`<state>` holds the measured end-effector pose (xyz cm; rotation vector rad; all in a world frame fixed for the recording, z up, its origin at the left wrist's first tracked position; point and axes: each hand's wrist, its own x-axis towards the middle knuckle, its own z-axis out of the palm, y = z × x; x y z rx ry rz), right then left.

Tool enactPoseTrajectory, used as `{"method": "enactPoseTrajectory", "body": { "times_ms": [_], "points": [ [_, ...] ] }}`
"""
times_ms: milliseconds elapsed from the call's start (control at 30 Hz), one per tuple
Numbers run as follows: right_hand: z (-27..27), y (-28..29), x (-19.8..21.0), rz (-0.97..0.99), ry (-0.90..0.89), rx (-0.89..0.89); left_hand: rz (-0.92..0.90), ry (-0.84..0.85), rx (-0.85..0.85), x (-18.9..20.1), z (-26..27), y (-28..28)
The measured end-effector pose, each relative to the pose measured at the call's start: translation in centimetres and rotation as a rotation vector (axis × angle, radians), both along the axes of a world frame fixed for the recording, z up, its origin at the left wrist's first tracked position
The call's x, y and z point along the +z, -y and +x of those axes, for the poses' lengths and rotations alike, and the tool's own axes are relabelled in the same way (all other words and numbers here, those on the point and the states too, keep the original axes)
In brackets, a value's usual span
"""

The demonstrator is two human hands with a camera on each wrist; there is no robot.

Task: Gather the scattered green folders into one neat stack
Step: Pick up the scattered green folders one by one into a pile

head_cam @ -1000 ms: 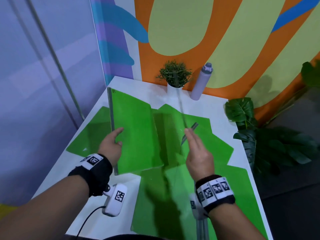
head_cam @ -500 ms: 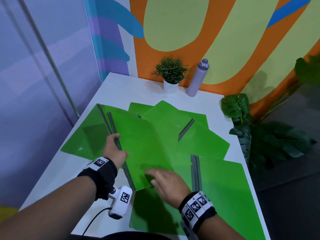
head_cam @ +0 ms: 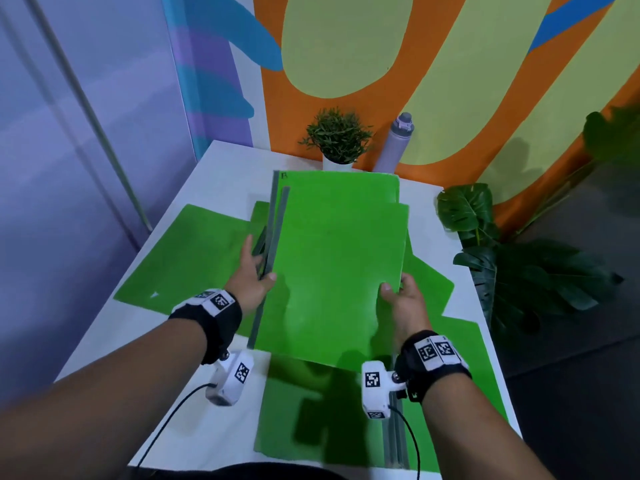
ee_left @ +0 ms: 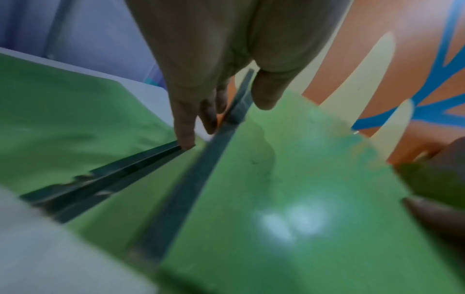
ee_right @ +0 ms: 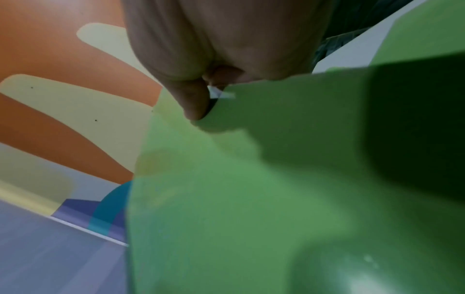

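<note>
Both hands hold a small stack of green folders [head_cam: 332, 268] above the middle of the white table [head_cam: 221, 171]. The stack's long axis runs from 6 to 12 o'clock, tilted slightly toward 1, with the grey spines [head_cam: 277, 223] along its 9 o'clock edge and the far end raised toward the wall. At least two folders show in it, not flush: one sticks out past the other at the 12 o'clock end. The left hand [head_cam: 251, 277] grips the spine edge, thumb on top and fingers [ee_left: 185, 121] reaching along and under the spines. The right hand [head_cam: 405, 303] pinches the 3 o'clock edge near the closer corner, thumb on the cover, fingers underneath. More folders lie flat and scattered on the table: one [head_cam: 187, 258] at 9 o'clock, one [head_cam: 427, 289] peeking out at 3 o'clock, and others [head_cam: 322, 417] at 6 o'clock, near the table's front edge. A potted plant [head_cam: 337, 136] and a grey bottle [head_cam: 394, 143] stand at 12 o'clock against the wall.
</note>
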<state>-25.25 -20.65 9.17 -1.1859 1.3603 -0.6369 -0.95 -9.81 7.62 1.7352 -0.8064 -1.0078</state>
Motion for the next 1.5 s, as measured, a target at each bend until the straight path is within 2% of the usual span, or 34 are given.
{"method": "enactPoseTrajectory", "body": {
  "times_ms": [67, 133, 200, 300, 467, 500, 600, 667, 767, 900, 967, 1033, 1133, 1300, 1400, 1433, 1500],
  "points": [
    [-0.1, -0.1, -0.6, -0.006, -0.021, -0.045, 0.204, 0.182, -0.069, -2.6, 0.1, -0.7],
    [-0.7, -0.2, -1.2, 0.006, -0.047, -0.087, 0.469, 0.482, -0.247, -5.7, 0.4, -2.1],
    [-1.5, -0.3, -1.8, 0.009, -0.085, -0.11, 0.653, 0.673, -0.431, -8.1, 0.7, -3.6],
    [-2.9, -0.2, -2.3, 0.015, -0.102, -0.143, 0.793, 0.746, -0.607, -10.0, 1.0, -5.8],
    [-4.3, 0.1, -2.7, 0.028, -0.123, -0.147, 0.821, 0.909, -0.533, -9.6, 0.1, -7.3],
    [-4.4, 0.1, -2.8, 0.025, -0.125, -0.145, 0.802, 0.89, -0.504, -9.6, 0.3, -7.4],
    [-4.0, -0.1, -2.9, 0.007, -0.128, -0.133, 0.7, 0.697, -0.301, -9.9, 0.7, -7.7],
    [-3.8, -0.2, -2.9, 0.004, -0.126, -0.123, 0.69, 0.653, -0.183, -10.1, 1.1, -7.8],
    [-3.6, -0.2, -2.9, 0.004, -0.126, -0.109, 0.79, 0.622, -0.204, -10.6, 1.2, -8.0],
    [-3.2, -0.3, -2.9, 0.001, -0.103, -0.095, 0.81, 0.637, -0.281, -11.4, 1.1, -7.9],
    [-3.0, -0.5, -2.9, 0.006, -0.089, -0.094, 0.791, 0.657, -0.253, -11.1, 1.0, -7.8],
    [-3.1, -0.4, -2.7, 0.023, -0.061, -0.107, 0.696, 0.685, -0.113, -9.6, 1.2, -7.3],
    [-3.7, 0.0, -2.4, 0.041, -0.018, -0.129, 0.476, 0.709, 0.124, -5.3, 2.0, -6.3],
    [-4.2, 0.3, -2.1, 0.082, 0.116, -0.168, 0.157, 0.712, 0.347, 2.0, 3.9, -6.0],
    [-3.4, -0.2, -2.3, 0.119, 0.2, -0.173, -0.049, 0.589, 0.391, 3.6, 3.8, -6.4],
    [-3.0, -0.5, -2.3, 0.123, 0.222, -0.163, -0.109, 0.492, 0.391, 3.4, 3.8, -6.4],
    [-2.2, -0.9, -2.3, 0.134, 0.249, -0.136, -0.238, 0.179, 0.39, 3.0, 3.4, -6.5]
  ]
}}
